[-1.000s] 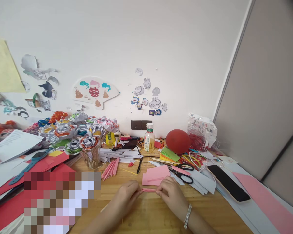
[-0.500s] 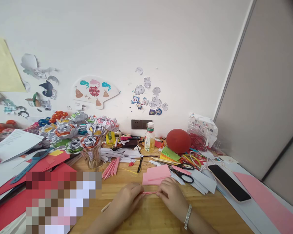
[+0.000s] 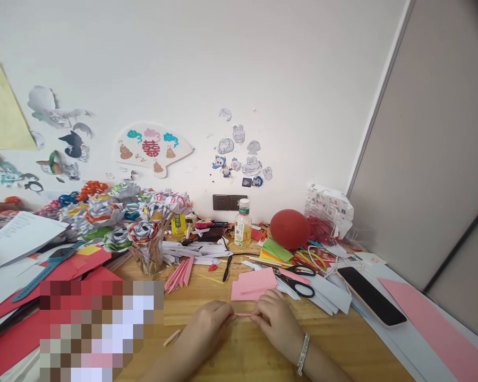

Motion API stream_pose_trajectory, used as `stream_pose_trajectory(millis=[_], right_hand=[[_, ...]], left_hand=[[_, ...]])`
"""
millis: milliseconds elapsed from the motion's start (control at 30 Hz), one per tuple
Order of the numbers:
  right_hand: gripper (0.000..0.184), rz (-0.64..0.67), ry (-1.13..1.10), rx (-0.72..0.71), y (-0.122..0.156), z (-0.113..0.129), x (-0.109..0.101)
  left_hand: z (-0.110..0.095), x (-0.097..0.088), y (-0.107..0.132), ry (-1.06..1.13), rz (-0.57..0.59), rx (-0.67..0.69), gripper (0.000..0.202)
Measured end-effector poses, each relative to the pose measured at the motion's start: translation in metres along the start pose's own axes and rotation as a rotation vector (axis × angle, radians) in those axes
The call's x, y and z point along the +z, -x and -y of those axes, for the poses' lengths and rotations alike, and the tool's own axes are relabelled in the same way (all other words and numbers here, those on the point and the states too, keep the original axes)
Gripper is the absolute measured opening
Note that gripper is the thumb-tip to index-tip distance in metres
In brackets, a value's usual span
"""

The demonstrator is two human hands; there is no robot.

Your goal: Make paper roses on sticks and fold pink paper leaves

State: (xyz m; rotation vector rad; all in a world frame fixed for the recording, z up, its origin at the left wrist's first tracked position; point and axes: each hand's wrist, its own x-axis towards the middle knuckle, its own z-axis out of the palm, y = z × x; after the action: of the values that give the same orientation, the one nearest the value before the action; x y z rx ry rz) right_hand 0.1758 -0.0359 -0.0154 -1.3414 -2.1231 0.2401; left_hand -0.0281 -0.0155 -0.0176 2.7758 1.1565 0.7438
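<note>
A narrow folded strip of pink paper is stretched between my two hands, just above the wooden table. My left hand pinches its left end, and my right hand, with a silvery bracelet at the wrist, pinches the other end. Fingers cover both tips of the strip. Right behind my hands lie flat pink paper pieces. Black-handled scissors rest beside them on the right. Farther left is a bunch of folded pink paper strips.
Paper flowers crowd the back left, some on sticks in a clear cup. A bottle and a red balloon stand near the wall. On the right a phone lies on white sheets. A watch lies on red paper at left.
The view has shifted very slightly. My hands keep their hold on the pink paper strip, with only a tiny movement of the right fingers.
</note>
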Motion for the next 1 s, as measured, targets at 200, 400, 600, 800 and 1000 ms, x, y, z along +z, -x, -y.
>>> stream_pose_trajectory(millis=[200,400,600,800,1000], right_hand=[[0.015,0.008,-0.070,0.004,-0.001,0.001,-0.003],[0.018,-0.013,-0.195,0.074,0.001,-0.011,-0.003],[0.018,0.000,-0.236,0.051,0.001,-0.011,-0.001],[0.016,-0.012,-0.233,0.036,0.000,-0.011,-0.003],[0.016,-0.011,-0.221,0.036,-0.001,-0.009,-0.006]], left_hand=[[0.011,-0.007,-0.002,0.113,0.052,-0.033,0.027],[0.024,-0.017,-0.004,0.244,-0.004,-0.080,0.018],[0.019,-0.016,-0.003,0.211,-0.015,-0.018,0.020],[0.014,-0.020,-0.003,0.215,-0.009,0.025,0.037],[0.016,-0.020,-0.004,0.245,0.017,0.010,0.038]])
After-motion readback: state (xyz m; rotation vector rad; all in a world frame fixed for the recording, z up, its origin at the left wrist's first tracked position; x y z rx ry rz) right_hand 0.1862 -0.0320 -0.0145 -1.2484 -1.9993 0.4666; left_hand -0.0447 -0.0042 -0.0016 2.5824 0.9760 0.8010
